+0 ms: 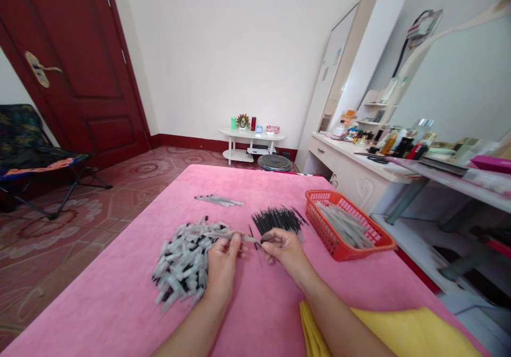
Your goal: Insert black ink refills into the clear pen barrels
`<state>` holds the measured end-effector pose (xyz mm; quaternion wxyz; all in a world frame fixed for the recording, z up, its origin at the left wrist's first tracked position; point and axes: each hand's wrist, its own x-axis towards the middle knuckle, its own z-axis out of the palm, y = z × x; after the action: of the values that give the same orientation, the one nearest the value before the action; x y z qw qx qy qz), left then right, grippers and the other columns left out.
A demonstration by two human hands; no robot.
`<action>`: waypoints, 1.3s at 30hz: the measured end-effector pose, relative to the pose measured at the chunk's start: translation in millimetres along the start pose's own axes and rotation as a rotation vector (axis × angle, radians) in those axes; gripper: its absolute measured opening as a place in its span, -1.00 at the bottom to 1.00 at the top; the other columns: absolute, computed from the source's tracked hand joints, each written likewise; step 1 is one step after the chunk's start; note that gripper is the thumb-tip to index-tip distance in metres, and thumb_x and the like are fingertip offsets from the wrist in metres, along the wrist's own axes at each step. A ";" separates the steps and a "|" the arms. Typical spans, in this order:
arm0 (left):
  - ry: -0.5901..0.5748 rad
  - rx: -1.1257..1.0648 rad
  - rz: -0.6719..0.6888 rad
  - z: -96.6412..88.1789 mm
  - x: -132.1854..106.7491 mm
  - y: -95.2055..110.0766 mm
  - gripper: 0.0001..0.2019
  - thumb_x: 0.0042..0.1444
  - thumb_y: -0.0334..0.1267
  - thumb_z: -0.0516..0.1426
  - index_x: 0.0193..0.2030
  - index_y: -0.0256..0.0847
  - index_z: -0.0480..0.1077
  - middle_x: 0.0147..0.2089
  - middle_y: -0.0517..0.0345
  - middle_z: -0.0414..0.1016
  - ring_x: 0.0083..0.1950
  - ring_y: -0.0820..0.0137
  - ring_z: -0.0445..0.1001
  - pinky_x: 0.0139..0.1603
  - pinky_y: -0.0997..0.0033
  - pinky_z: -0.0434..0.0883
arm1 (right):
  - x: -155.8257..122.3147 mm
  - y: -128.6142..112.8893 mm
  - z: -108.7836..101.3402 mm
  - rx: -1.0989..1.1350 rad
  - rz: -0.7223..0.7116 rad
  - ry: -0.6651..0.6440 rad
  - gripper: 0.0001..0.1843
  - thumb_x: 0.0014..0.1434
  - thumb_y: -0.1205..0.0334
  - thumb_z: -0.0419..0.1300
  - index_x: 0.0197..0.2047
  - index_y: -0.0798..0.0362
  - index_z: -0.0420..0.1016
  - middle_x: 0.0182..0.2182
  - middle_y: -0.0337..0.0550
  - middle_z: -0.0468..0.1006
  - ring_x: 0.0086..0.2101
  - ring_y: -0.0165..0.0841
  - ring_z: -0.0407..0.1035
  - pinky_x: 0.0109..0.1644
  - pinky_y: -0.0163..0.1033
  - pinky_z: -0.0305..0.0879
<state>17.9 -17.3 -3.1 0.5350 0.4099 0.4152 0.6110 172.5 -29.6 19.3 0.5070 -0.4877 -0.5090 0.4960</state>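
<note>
My left hand (228, 250) is closed around a slim translucent pen barrel (249, 239), which lies nearly level above the pink cloth. At the barrel's right end, the fingers of my right hand (284, 248) are pinched together; whether they hold the barrel itself or a small dark part there is unclear. A heap of clear pen caps with black parts (183, 264) sits beside my left hand. Just beyond my right hand lies a bundle of black pen refills (275, 219). Several finished-looking pens (219, 200) rest farther back on the cloth.
An orange-red plastic basket (337, 251) with translucent barrels stands at the right. Yellow cloth (415, 328) lies under my right forearm. The table has a pink cover (120, 261). Beyond are a dressing table (343, 157), a small white stand (239, 155) and a folding chair (32, 144).
</note>
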 end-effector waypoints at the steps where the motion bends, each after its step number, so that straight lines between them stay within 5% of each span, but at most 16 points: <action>1: 0.016 -0.005 -0.007 -0.4 0.5 -0.4 -0.67 -0.01 -0.06 0.17 -0.27 -0.35 0.41 -0.53 0.18 0.44 -0.51 0.49 0.35 -0.45 0.52 0.30 | -0.2 -0.8 -0.7 0.014 0.013 0.006 -0.74 -0.12 0.16 0.27 -0.39 0.13 0.36 -0.65 -0.31 0.38 -0.68 -0.51 0.23 -0.61 -0.39 0.17; 8: 0.008 0.014 -0.005 -0.4 1.4 0.1 -0.68 0.01 -0.06 0.15 -0.29 -0.34 0.40 -0.51 0.19 0.42 -0.50 0.50 0.34 -0.45 0.53 0.29 | -7.0 -16.5 2.2 0.264 0.105 -0.040 -0.83 -0.06 0.15 0.09 -0.44 0.09 0.29 -0.57 -0.28 0.35 -0.68 -0.52 0.13 -0.69 -0.41 0.01; 15: -0.065 0.145 0.060 -0.2 -2.5 4.3 -0.69 0.04 -0.05 0.13 -0.44 -0.31 0.37 -0.57 0.23 0.35 -0.50 0.49 0.29 -0.45 0.53 0.24 | -7.5 -17.9 4.7 -0.278 -0.068 -0.151 -0.80 -0.08 0.19 0.21 -0.56 0.18 0.38 -0.63 -0.31 0.26 -0.57 -0.53 0.10 -0.50 -0.40 -0.01; 20: -0.019 0.163 0.113 -1.3 -3.2 8.0 -0.67 0.10 -0.04 0.06 -0.48 -0.29 0.34 -0.57 0.25 0.31 -0.50 0.52 0.25 -0.46 0.55 0.19 | -12.8 -32.3 -33.0 -0.675 0.040 -0.603 -0.94 -0.16 0.37 0.20 -0.56 0.19 0.47 -0.66 -0.33 0.30 -0.58 -0.53 0.13 -0.52 -0.42 -0.02; 22: 0.003 0.141 0.112 -0.9 -2.8 8.6 -0.68 0.11 -0.04 0.05 -0.43 -0.28 0.35 -0.55 0.23 0.34 -0.50 0.51 0.27 -0.45 0.54 0.20 | -15.1 -42.5 -53.5 -0.810 0.085 -0.652 -0.94 -0.18 0.36 0.21 -0.57 0.20 0.48 -0.68 -0.33 0.29 -0.60 -0.52 0.14 -0.53 -0.42 -0.03; 26: 0.034 0.080 0.112 0.3 -2.7 9.4 -0.71 0.12 -0.05 0.04 -0.33 -0.27 0.36 -0.54 0.22 0.37 -0.49 0.49 0.31 -0.44 0.54 0.22 | -15.9 -61.2 -82.9 -0.932 0.113 -0.551 -0.90 -0.16 0.34 0.19 -0.57 0.20 0.49 -0.68 -0.30 0.31 -0.58 -0.50 0.16 -0.54 -0.42 -0.03; 30: 0.054 0.069 0.117 0.5 -3.7 10.1 -0.71 0.12 -0.05 0.04 -0.33 -0.27 0.35 -0.54 0.21 0.38 -0.49 0.48 0.32 -0.43 0.54 0.22 | -10.4 -60.4 -90.1 -0.988 0.063 -0.402 -0.87 -0.15 0.36 0.14 -0.64 0.18 0.45 -0.71 -0.31 0.26 -0.60 -0.51 0.13 -0.55 -0.40 -0.08; 36: -0.166 0.175 0.065 5.0 -6.7 11.2 -0.67 0.09 -0.04 0.07 -0.50 -0.29 0.34 -0.59 0.23 0.30 -0.53 0.51 0.24 -0.49 0.55 0.17 | -2.3 -41.9 -66.5 -1.091 -0.048 0.053 -0.76 -0.10 0.19 0.21 -0.70 0.12 0.41 -0.71 -0.23 0.33 -0.61 -0.47 0.15 -0.54 -0.35 -0.12; 39: -0.316 0.247 0.041 9.8 -9.9 12.9 -0.66 0.03 -0.04 0.11 -0.56 -0.29 0.35 -0.65 0.25 0.24 -0.57 0.51 0.20 -0.52 0.55 0.14 | -4.5 -43.2 -41.5 -0.916 -0.123 0.032 -0.82 -0.06 0.16 0.21 -0.55 0.09 0.51 -0.61 -0.17 0.46 -0.54 -0.40 0.25 -0.50 -0.35 -0.01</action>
<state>24.0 -27.5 11.7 0.5268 0.5715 0.3894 0.4943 214.3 -35.1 62.0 0.2757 -0.6380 -0.6957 0.1814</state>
